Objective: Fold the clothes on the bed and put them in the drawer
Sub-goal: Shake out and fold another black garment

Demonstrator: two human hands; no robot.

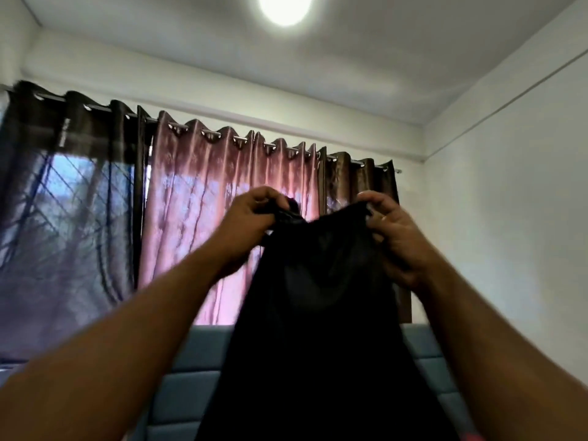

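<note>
While both bare arms reach up and forward, a black garment of thin, slightly glossy fabric (321,313) hangs between the two hands, held high in front of the window. The left hand (246,227) grips the top edge at its left corner, fingers curled over and thumb tucked so that the cloth bunches into a small gathered knot there. The right hand (393,237) pinches the opposite corner, its fingers bent round the hem; a pale ring-like band shows on one finger. Between the two grips the upper edge sags slightly, and the cloth falls straight down, widening until it leaves the bottom of the view.

Behind the garment, a satin pink curtain (219,202) hangs on metal eyelets from a rod, flanked by a sheer dark curtain (63,202) on the left and a brown curtain (359,179) on the right. Below them stands a blue-grey padded headboard (187,386) with stitched panels. Overhead, a round white ceiling light (284,6) glows on the ceiling, and a plain white wall (509,218) closes the right side.
</note>
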